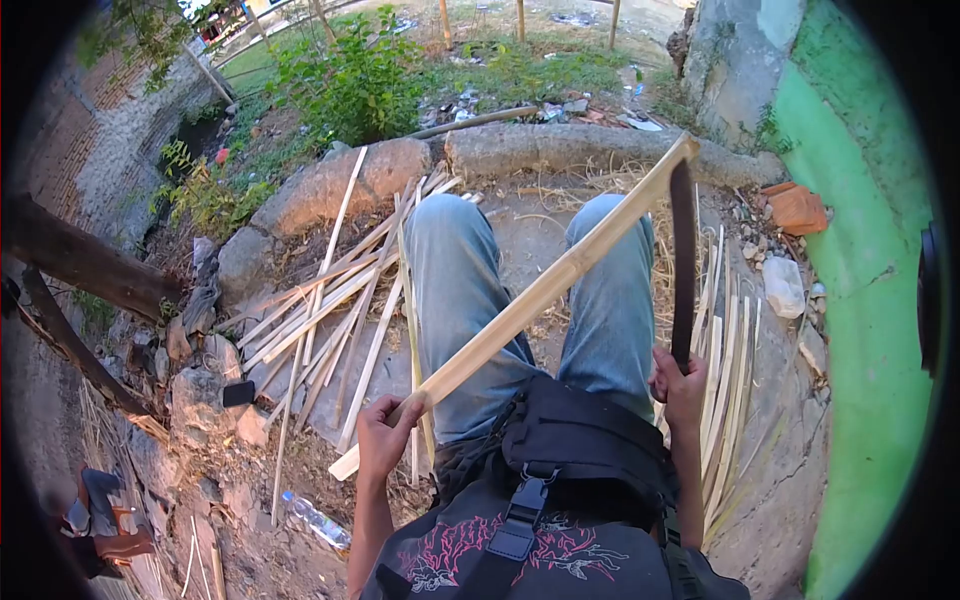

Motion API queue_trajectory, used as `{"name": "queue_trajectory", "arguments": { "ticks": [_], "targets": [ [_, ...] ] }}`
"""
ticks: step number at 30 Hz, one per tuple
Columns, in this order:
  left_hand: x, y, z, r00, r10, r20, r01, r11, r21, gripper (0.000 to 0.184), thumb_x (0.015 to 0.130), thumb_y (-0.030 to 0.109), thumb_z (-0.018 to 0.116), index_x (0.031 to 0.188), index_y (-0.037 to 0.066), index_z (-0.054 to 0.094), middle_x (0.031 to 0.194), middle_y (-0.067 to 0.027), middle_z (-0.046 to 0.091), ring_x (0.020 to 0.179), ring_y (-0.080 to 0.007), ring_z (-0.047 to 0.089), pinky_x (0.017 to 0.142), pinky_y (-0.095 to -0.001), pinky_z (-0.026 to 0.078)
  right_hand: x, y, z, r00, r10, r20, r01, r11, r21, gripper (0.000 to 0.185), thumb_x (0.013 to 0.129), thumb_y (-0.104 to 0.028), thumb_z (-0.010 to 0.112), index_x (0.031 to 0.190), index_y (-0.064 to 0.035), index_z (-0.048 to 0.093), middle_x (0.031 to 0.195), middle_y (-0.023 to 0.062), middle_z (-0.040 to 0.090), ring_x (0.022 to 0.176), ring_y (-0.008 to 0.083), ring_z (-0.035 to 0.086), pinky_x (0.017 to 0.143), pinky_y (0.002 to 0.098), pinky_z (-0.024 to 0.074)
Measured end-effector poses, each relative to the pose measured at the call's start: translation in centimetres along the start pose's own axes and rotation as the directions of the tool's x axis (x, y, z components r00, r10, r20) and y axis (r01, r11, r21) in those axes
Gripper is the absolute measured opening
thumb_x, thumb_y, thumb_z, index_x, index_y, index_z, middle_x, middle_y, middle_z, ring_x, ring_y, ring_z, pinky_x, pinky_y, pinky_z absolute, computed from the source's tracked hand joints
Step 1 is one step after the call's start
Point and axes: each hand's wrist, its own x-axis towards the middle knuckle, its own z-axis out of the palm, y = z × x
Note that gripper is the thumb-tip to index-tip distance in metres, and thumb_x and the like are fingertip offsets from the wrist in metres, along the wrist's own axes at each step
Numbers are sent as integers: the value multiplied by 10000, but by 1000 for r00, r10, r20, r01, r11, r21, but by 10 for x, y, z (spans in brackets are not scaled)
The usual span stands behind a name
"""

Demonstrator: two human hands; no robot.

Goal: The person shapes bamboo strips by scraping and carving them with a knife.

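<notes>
Bamboo strip (515,315), clamped in your left hand (388,432), is slanting from seven o'clock to two; your right hand (680,385) is gripping a blade (683,265), risking your right knee (595,210) should the strip be twisting.

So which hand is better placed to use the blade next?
Likely the right hand: it grips the blade, tip by the far end of the strip, which the left hand holds.

The ground (530,235) before you, bare and dusty, carries two groups of pale strips: a criss-crossed pile (345,287) on your left — a plastic bottle (318,520) near it — and a lengthwise bundle (722,385) on your right.
</notes>
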Motion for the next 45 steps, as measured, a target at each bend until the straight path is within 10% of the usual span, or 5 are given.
{"name": "queue_trajectory", "arguments": {
  "ticks": [4,12,26,45],
  "targets": [
    [14,30,9,991,133,-14,-132,990,39,245,849,198,777,837,-21,668,681,2,628,583,-36,512,516,-210,387,12,-12,11,997,-67,23,56,943,329,307,843,-116,752,667,-83,502,472,-25,421,377,77,415,413,249,366],
    [57,107,22,929,371,10,-363,915,-176,237,845,149,782,944,-8,636,803,8,625,705,-44,531,637,-200,415,37,-64,50,951,-281,129,203,881,427,313,834,30,698,738,-103,432,720,52,576,666,163,622,651,316,508],
    [52,233,76,779,577,-244,-563,475,-676,217,943,149,670,1045,3,546,858,-40,638,790,-83,611,718,-229,488,21,-83,98,798,-415,437,297,902,314,366,744,49,781,762,-90,443,1078,238,683,994,293,696,827,367,550],
    [71,172,128,880,341,-330,-474,626,-619,231,906,146,718,968,-8,557,775,-88,665,613,-136,650,550,-237,497,57,-77,26,932,-360,-42,363,927,99,315,776,63,738,746,-84,461,1138,227,664,1046,265,662,876,380,541]
  ]
}}
